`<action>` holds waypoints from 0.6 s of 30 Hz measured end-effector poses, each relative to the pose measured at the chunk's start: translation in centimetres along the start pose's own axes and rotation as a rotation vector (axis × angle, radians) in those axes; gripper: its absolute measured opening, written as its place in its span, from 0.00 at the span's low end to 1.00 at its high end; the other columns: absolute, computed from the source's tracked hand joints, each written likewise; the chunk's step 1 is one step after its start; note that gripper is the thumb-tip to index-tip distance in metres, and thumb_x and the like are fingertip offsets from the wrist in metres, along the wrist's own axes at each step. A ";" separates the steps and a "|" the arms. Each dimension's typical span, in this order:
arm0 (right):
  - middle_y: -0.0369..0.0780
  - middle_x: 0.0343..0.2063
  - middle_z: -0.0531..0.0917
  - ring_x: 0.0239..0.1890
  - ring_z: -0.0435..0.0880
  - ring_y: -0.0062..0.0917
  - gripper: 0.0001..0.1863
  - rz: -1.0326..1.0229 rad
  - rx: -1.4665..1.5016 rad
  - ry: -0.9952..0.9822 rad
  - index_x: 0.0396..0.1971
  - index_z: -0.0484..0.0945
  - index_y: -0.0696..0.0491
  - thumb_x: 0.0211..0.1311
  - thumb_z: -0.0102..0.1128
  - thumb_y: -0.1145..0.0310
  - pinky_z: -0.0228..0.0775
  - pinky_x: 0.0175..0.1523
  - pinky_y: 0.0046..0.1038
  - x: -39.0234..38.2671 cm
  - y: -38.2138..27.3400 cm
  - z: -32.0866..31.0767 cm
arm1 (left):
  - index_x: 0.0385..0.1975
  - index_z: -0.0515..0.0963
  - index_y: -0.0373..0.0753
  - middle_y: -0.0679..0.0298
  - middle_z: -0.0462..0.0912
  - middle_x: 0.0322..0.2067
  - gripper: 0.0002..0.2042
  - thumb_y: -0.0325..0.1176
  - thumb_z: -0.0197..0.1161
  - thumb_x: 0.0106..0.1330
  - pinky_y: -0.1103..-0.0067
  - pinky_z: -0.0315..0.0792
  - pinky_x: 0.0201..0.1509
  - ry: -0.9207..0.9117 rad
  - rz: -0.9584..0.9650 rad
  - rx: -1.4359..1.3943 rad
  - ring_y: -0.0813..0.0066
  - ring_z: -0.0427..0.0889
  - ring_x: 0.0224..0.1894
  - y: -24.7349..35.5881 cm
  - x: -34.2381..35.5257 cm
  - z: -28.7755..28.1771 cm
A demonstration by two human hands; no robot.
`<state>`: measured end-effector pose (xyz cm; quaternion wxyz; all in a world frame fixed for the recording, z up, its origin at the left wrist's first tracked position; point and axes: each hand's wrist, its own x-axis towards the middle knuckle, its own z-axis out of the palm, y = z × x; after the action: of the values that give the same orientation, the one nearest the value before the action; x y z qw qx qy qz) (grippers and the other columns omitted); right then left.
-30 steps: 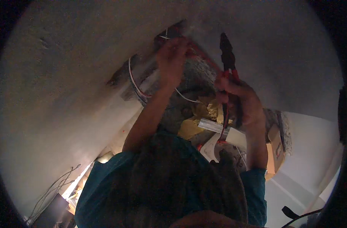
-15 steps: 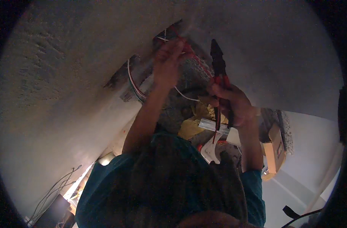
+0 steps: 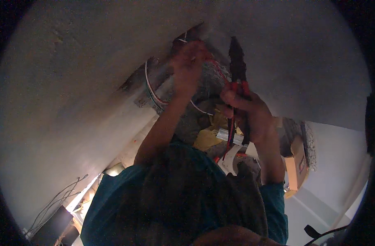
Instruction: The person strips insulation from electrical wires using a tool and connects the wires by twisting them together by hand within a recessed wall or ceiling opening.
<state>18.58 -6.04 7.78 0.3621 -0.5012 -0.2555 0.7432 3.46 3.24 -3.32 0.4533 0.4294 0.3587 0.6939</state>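
My left hand [image 3: 188, 61] is closed on a red wire [image 3: 218, 68] at the dark opening in the wall, its fingers somewhat blurred. From there the wire slants down to my right hand [image 3: 257, 117]. That hand grips dark-jawed pliers [image 3: 237, 61] with red on the handles, their nose pointing up and away from the wire. A thin red length hangs below the right hand, next to the handles. White and dark wires [image 3: 148, 84] curve out of a second opening to the left of my left forearm. Another white wire [image 3: 200, 107] ends between my forearms.
Below my hands lie yellow crumpled material [image 3: 208, 137], a clear-and-white strip [image 3: 232, 136] and a curved white piece [image 3: 229, 160]. An open cardboard box [image 3: 296, 164] stands beside my right forearm. Grey cables [image 3: 56, 201] hang at the lower left. Pale plastered wall surrounds the openings.
My left hand has shifted slightly right with the red wire, as have the openings in view. The pliers' nose sits a little higher, and the hanging red end has swung left.
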 end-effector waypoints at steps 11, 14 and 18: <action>0.36 0.33 0.74 0.26 0.70 0.18 0.14 -0.124 -0.007 -0.006 0.45 0.72 0.57 0.61 0.60 0.71 0.63 0.32 0.21 -1.9 -1.2 3.3 | 0.40 0.78 0.32 0.65 0.81 0.27 0.07 0.25 0.57 0.64 0.77 0.79 0.37 0.052 -0.027 -0.126 0.75 0.83 0.31 0.0 -0.6 0.1; 0.34 0.31 0.73 0.25 0.69 0.18 0.14 -0.148 0.001 -0.016 0.45 0.72 0.57 0.61 0.60 0.70 0.61 0.31 0.20 -2.2 -1.8 3.6 | 0.38 0.78 0.32 0.64 0.81 0.27 0.07 0.27 0.59 0.62 0.75 0.78 0.35 0.011 -0.151 0.116 0.76 0.82 0.31 -1.5 -1.6 -0.4; 0.33 0.31 0.78 0.27 0.74 0.19 0.16 -0.069 0.016 -0.043 0.45 0.74 0.55 0.59 0.65 0.68 0.66 0.32 0.20 -2.2 -1.6 0.6 | 0.32 0.77 0.32 0.62 0.83 0.28 0.06 0.28 0.59 0.60 0.74 0.77 0.33 -0.090 -0.144 0.563 0.75 0.83 0.29 -1.6 -3.5 0.6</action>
<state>18.98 -6.83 10.39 0.3861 -0.4731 -0.2745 0.7428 5.29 0.56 -5.53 0.3799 0.5419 0.5462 0.5135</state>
